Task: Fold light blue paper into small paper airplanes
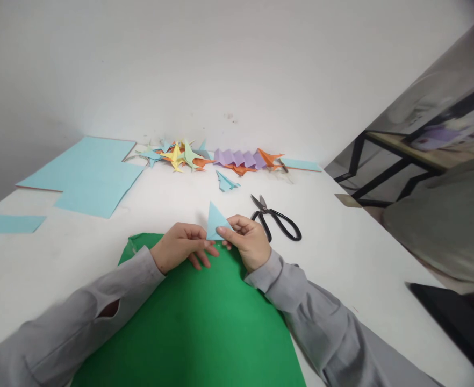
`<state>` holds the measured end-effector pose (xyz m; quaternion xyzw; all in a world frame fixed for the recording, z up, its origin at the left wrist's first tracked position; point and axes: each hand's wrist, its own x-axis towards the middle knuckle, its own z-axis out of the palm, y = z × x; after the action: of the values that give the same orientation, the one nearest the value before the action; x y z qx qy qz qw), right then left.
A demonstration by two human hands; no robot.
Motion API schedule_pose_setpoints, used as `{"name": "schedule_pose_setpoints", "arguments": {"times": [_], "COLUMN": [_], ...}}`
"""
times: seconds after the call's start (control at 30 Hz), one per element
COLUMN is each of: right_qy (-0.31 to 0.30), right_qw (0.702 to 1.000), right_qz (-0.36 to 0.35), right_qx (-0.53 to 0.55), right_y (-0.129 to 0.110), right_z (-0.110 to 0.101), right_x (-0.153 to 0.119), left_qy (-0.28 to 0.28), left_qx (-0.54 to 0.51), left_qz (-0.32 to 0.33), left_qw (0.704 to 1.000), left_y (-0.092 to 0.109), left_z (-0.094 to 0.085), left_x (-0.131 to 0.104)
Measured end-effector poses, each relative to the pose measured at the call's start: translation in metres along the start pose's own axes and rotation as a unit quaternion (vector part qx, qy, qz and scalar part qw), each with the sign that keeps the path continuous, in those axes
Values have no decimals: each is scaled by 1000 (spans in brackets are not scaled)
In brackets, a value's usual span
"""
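A small light-blue paper triangle (pixel 216 219), folded and pointing up, is held between both hands above the green cloth. My left hand (pixel 185 244) pinches its lower left corner between thumb and forefinger, the other fingers curled below. On the right side, my right hand (pixel 248 241) presses its thumb on the triangle's face, with fingers behind it. Just beyond the hands lies a folded light-blue paper plane (pixel 226 181). Black-handled scissors (pixel 277 217) rest beside my right hand, blades apart and pointing away; the hand partly covers one handle.
Large light-blue sheets (pixel 87 174) and a smaller blue piece (pixel 12 224) lie at left. Along the wall sit several colourful folded paper pieces (pixel 178 156) and a pleated purple paper (pixel 237 159). Green cloth (pixel 196 328) covers the near edge. A dark flat object (pixel 454 317) is at right.
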<state>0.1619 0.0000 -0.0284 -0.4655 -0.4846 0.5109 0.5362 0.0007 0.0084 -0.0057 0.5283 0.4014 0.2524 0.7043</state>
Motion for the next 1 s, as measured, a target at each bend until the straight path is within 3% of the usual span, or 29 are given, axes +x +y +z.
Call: {"name": "schedule_pose_setpoints", "arguments": {"times": [0.37, 1.0], "right_qy": [-42, -40], "right_qw": [999, 997], "right_qz": [20, 61], "right_qx": [3, 14], "right_y": [-3, -5], "right_z": [1, 3], "right_x": [-1, -1], "left_qy": [-21, -9], "left_qx": [95, 108], "left_qz": [33, 48], "left_qw": [995, 993], "left_y": [0, -1], "left_z": [0, 2], "left_x": [-1, -1]}}
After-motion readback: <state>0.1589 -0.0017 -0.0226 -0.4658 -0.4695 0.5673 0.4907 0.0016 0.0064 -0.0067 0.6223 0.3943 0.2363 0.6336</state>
